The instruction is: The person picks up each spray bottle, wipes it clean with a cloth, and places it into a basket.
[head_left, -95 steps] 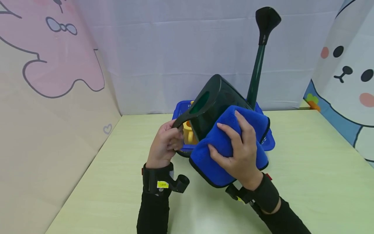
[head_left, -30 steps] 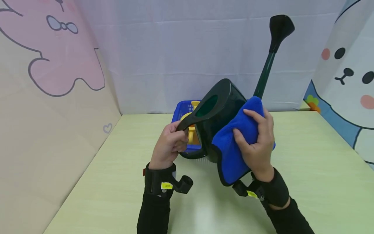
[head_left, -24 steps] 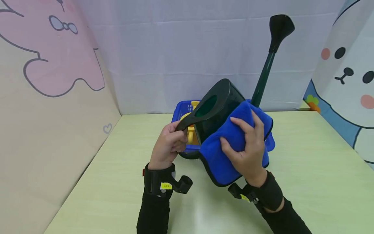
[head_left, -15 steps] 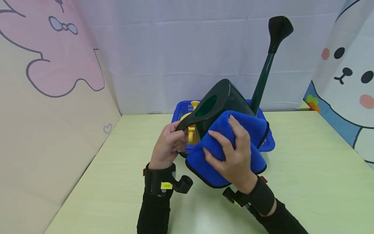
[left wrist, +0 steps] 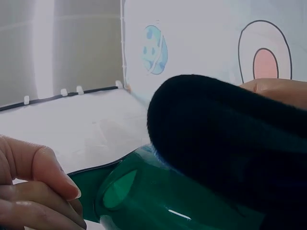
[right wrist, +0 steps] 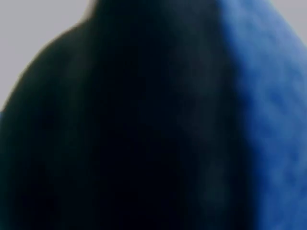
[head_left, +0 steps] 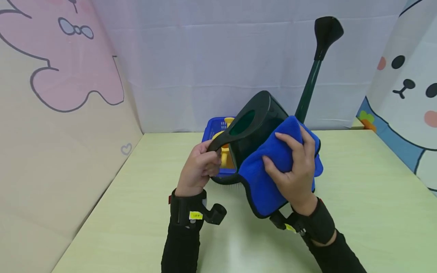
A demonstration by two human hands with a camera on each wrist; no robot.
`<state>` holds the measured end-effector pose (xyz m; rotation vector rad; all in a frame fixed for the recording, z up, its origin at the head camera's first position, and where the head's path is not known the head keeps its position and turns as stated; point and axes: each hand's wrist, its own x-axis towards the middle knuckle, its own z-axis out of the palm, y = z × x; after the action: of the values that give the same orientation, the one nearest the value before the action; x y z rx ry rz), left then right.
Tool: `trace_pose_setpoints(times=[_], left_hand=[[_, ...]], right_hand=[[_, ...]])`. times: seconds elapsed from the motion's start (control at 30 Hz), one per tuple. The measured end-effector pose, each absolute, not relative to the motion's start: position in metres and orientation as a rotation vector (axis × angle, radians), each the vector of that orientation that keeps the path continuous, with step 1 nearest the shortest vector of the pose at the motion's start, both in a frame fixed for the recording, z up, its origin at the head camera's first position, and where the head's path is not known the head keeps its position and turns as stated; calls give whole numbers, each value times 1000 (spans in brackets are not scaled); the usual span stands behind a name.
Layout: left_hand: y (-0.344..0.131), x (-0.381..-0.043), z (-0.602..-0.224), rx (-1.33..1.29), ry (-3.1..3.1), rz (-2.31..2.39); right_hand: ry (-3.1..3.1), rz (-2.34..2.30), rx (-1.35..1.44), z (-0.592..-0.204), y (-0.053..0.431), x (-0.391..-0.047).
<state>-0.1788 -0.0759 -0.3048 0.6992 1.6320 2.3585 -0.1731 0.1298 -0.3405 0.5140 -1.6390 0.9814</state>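
Observation:
A dark green watering can (head_left: pixel 252 125) is held tilted above the table, its long spout ending in a black rose (head_left: pixel 327 34) at the upper right. My left hand (head_left: pixel 199 167) grips the can's handle; in the left wrist view its curled fingers (left wrist: pixel 38 187) sit beside the green body. Against the can's near side, my right hand (head_left: pixel 295 170) holds a blue cloth (head_left: pixel 269 182) with black edging, thumb and fingers spread over it. That cloth hides the lower right of the can. Blurred dark shapes and blue cloth (right wrist: pixel 278 115) fill the right wrist view.
Behind the can stands a blue basket (head_left: pixel 213 125) with yellow items (head_left: pixel 224 157) inside, partly hidden. The pale green table (head_left: pixel 153 227) meets a white curtain (head_left: pixel 170 76) at the back and printed panels on both sides.
The right hand with the cloth has shifted back and forth along the can, most recently up and right. The left hand keeps its grip; the can sits slightly right of where it was earliest.

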Motion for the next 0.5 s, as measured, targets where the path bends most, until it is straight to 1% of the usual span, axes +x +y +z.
trace_pose_setpoints(times=[0.23, 0.5], left_hand=[[-79, -180, -305, 712, 1642, 2361], [-80, -181, -306, 724, 1629, 2375]], right_hand=[[-1652, 1036, 517, -343, 123, -172], [-1584, 737, 627, -351, 106, -172]])
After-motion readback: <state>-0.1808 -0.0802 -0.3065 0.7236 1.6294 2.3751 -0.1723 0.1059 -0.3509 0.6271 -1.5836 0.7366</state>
